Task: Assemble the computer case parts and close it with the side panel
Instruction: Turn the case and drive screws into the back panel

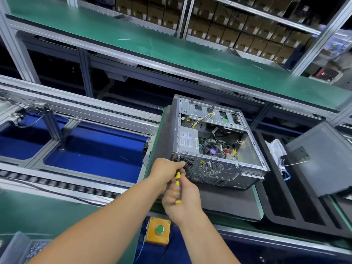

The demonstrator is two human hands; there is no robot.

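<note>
open computer case (219, 141), just beyond hands (176, 184) gripping screwdriver (177, 187)

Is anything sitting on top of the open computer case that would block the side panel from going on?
Nothing visible lies across the open computer case. Both hands, left hand and right hand, hold the screwdriver at its rear corner, off the opening.

Open grey bare-metal computer case (219, 164) with perforated rear, lying on a matt black foam pad (228, 202). Yellow-and-black plastic-handled screwdriver (178, 184). Smooth matt green bench top (171, 52). Brown cardboard boxes (247, 31).
</note>
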